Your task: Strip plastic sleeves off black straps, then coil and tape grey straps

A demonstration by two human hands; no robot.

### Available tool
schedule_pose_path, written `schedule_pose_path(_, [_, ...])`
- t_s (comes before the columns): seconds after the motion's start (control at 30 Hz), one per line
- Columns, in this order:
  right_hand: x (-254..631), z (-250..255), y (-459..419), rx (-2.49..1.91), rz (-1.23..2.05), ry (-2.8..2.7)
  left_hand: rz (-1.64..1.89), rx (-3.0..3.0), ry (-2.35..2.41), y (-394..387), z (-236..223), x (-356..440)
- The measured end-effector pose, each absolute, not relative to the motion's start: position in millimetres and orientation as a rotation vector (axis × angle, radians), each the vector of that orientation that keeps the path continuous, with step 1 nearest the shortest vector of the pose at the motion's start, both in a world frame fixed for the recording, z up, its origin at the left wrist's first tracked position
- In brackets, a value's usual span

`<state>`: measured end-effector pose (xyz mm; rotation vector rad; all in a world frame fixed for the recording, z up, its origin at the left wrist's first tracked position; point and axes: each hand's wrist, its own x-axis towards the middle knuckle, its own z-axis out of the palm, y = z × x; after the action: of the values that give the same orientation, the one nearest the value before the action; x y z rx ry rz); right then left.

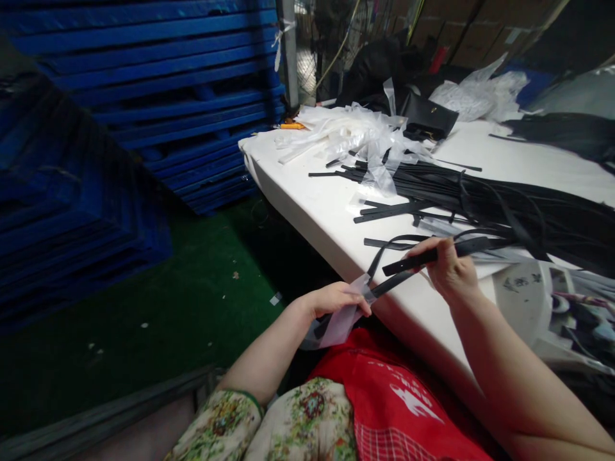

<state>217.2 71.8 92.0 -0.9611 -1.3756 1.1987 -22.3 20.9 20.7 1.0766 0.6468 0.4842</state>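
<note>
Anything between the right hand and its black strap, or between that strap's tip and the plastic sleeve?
Nothing visible separates the right hand from the black strap. Between its tip and the plastic sleeve, other strap lengths run to the sleeve's upper end.

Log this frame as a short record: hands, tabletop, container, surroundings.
left hand: grips translucent plastic around black strapping
right hand: holds a black strap, its end pointing toward the left hand
tabletop: white table with a pile of black straps, crumpled clear plastic, black bag
container: pale bin beside right forearm, mixed items inside
surroundings: stacked blue pallets, green floor with scraps
</note>
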Motion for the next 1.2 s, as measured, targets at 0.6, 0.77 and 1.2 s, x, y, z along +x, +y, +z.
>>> schedule_pose_path(0.6, [196.6,70.9,71.2,-1.058,1.404,-1.804,0.307,1.336,0.664,23.3,36.3,-18.9])
schedule_pose_path(0.77, [195.9,71.6,65.9,-1.178,1.417,-1.863,0.29,1.419,0.566,26.9,44.6,-26.8])
schedule_pose_path(1.2, [190.4,60.3,50.4,-1.345,1.53,-1.281,0.455,1.76,0.9,27.0,47.5,-18.2])
